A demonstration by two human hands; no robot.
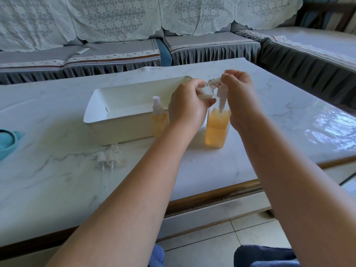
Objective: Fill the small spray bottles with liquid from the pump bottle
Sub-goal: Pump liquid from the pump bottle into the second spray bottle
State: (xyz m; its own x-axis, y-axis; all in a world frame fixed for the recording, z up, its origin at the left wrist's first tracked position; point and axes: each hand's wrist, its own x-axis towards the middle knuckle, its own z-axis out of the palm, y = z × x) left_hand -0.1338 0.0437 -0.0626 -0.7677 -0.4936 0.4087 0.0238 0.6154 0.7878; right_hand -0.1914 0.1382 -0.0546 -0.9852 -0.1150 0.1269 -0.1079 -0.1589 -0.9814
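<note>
Bottle (209, 89) tilted at pump (221, 93), prob.

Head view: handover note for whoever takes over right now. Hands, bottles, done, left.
Left hand: holds a small clear bottle, uncapped and tilted, mouth at the pump spout.
Right hand: curled over the pump head of the pump bottle, which stands on the table and is still mostly full of orange liquid.
Done: one filled spray bottle, capped, stands in front of the white tray.
Left: the held bottle looks nearly empty; fill and cap it. Two spray caps lie on the table by another clear item I cannot make out, possibly a further empty bottle.
</note>
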